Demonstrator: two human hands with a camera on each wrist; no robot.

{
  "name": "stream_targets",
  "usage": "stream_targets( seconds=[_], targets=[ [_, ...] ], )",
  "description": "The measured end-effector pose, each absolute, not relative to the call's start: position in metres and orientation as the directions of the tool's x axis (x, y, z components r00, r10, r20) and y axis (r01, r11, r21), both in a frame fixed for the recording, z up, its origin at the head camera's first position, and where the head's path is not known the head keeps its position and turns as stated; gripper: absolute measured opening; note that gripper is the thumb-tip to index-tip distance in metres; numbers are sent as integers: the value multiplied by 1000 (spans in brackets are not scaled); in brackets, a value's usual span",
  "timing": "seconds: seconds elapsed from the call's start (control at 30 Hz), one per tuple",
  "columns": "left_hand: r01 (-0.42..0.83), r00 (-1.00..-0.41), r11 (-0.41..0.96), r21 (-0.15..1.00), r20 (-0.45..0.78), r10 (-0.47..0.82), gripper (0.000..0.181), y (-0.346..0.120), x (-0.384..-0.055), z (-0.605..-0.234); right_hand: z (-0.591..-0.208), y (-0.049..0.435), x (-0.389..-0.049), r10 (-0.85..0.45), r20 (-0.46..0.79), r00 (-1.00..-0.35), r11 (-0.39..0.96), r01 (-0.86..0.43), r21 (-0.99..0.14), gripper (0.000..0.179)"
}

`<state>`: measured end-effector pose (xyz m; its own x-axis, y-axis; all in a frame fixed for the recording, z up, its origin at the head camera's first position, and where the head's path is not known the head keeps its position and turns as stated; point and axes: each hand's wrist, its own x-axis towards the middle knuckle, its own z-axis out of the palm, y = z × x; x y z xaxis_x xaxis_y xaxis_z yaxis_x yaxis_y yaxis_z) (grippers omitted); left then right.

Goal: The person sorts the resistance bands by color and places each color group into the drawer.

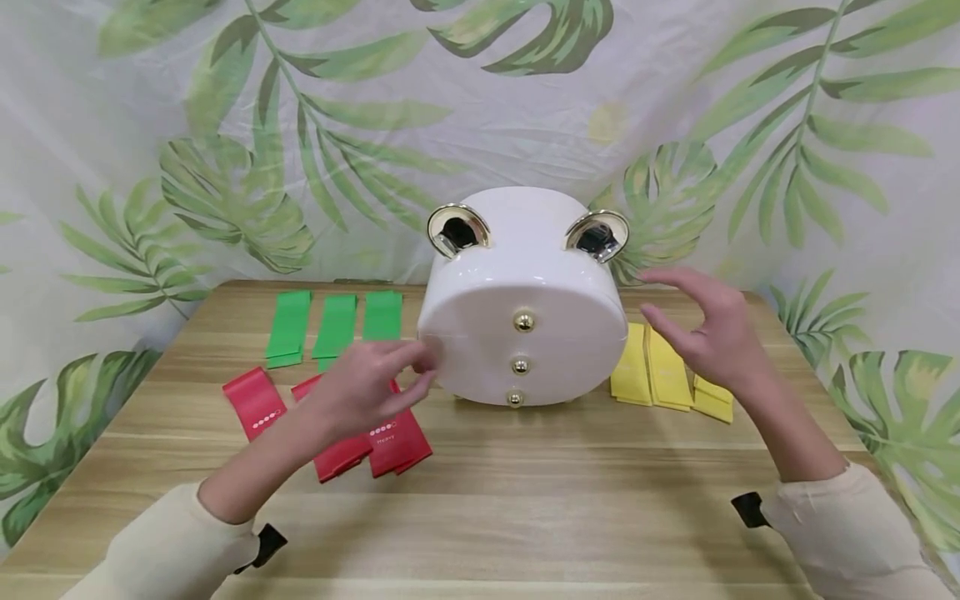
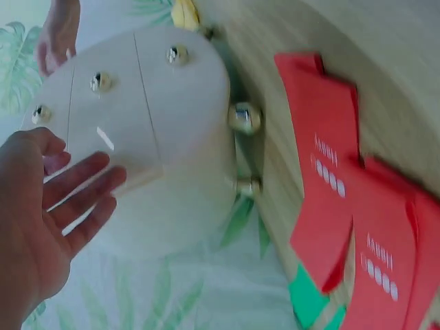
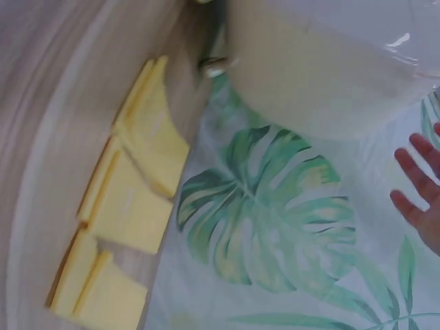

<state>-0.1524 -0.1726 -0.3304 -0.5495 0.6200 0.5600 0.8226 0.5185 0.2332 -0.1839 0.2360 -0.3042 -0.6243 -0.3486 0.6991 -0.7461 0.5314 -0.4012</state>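
Observation:
A white rounded cabinet [image 1: 522, 346] with gold knobs down its front and gold-rimmed, ear-like parts on top stands at the middle of the table. Seams between its drawers [image 2: 113, 127] show in the left wrist view. My left hand [image 1: 367, 385] is at the cabinet's left front side, fingers loosely bent and holding nothing. Off the right side hovers my right hand [image 1: 712, 333], thumb and fingers spread apart, also with nothing in it. The right wrist view catches only part of that hand [image 3: 425, 192], beside the cabinet's white wall [image 3: 323, 75].
Folded red bands [image 1: 397, 442] with white printed dots lie at left front, partly under my left arm in the head view. Behind them are folded green bands [image 1: 288, 325]. Folded yellow bands [image 1: 667, 367] lie right of the cabinet. A leaf-patterned cloth [image 1: 360, 167] hangs behind the table.

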Motion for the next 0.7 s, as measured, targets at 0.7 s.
stream_targets(
  seconds=[0.7],
  targets=[
    [601,-653,19,799,477,589,48,-104,-163,-320,-292,195,-206,-352,509,-785,166,-588,-792,33]
  ],
)
